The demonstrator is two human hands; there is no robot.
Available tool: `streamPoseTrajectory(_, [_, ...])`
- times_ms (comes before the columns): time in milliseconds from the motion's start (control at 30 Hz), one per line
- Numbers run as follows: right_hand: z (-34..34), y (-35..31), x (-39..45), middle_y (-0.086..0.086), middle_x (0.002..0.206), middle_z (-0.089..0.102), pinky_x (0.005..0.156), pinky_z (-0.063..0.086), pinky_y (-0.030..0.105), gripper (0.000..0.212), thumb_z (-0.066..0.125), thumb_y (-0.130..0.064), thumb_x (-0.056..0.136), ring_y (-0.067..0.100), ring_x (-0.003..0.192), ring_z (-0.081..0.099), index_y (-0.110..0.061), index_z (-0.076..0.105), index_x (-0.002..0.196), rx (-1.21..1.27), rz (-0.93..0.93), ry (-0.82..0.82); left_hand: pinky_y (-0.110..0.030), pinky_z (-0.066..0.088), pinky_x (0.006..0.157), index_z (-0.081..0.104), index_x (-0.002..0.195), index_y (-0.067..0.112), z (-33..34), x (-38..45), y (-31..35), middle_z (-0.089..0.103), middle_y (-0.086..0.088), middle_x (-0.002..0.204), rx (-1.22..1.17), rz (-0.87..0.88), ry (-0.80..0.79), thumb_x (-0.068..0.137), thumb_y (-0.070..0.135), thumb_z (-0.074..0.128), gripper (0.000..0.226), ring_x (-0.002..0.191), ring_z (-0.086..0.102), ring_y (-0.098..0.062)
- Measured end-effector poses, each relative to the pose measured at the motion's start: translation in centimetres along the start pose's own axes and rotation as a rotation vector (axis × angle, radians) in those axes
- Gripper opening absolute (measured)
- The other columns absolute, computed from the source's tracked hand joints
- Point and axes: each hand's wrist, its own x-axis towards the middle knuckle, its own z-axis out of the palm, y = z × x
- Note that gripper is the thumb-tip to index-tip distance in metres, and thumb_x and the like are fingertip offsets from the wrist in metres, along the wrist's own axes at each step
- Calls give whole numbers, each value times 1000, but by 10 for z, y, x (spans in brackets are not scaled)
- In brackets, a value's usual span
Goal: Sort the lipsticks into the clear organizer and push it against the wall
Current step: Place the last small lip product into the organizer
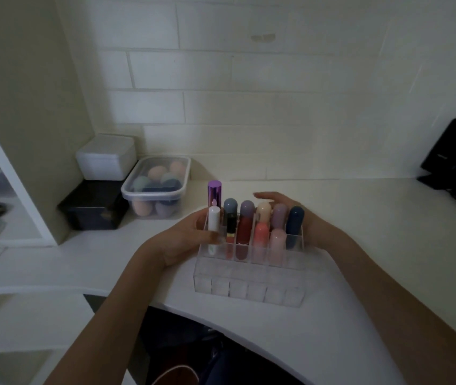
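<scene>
The clear organizer [249, 287] stands on the white counter, well short of the tiled wall [249, 107]. Several lipsticks stand upright in its back rows, among them a tall purple metallic lipstick [215, 194], a white lipstick [214, 222], a dark red lipstick [244, 230] and a navy lipstick [294, 220]. Its front compartments are bare. My left hand [185, 240] grips the organizer's left side, thumb on the front of the white tube's cell. My right hand [279, 201] wraps around the organizer's back right side, mostly hidden behind the tubes.
A lidded clear tub of makeup sponges [156, 186] sits at the back left, beside a white box [106, 157] stacked on a black box [93, 204]. A black device [454, 154] leans at the far right. The counter's curved front edge [221, 326] is close below the organizer.
</scene>
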Motion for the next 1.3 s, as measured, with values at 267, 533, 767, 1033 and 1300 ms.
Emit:
streamPoseTrajectory(267, [1, -7, -41, -5, 68, 47, 56, 41, 10, 31, 50, -3, 88, 8, 63, 44, -26, 46, 68, 196, 252, 239, -24, 53, 81, 61, 107, 10, 5, -4, 1, 71, -1, 99, 1, 0, 57, 65, 4, 62, 43, 95, 65, -15])
streamPoseTrajectory(533, [-3, -8, -68, -2, 87, 66, 70, 49, 22, 18, 48, -25, 96, 7, 70, 62, -36, 54, 110, 245, 46, 647, -20, 54, 73, 59, 106, 8, 9, -9, 4, 74, 4, 90, 20, 13, 51, 72, -5, 51, 37, 86, 68, -9])
streamPoseTrajectory(767, [-4, -18, -78, 5, 83, 64, 61, 58, 25, 23, 45, -24, 98, 4, 59, 64, -13, 55, 114, 379, 23, 664, -21, 54, 74, 59, 107, 5, 10, -8, 4, 73, 3, 91, 29, 6, 66, 72, -5, 53, 37, 86, 68, -11])
streamPoseTrajectory(1033, [-6, -42, -84, 14, 81, 71, 61, 55, 25, 18, 66, -12, 86, 18, 70, 65, -12, 55, 100, 480, -33, 704, -21, 55, 74, 58, 107, 5, 9, -8, 4, 73, 2, 89, 36, -4, 64, 74, -6, 51, 35, 85, 68, -11])
streamPoseTrajectory(1300, [2, -70, -104, -10, 76, 65, 70, 59, 39, 19, 72, -18, 80, 16, 72, 62, -25, 59, 91, 362, -122, 1088, -19, 54, 72, 59, 107, 6, 8, -7, 1, 74, 2, 89, 49, 4, 71, 73, -3, 53, 35, 85, 69, -10])
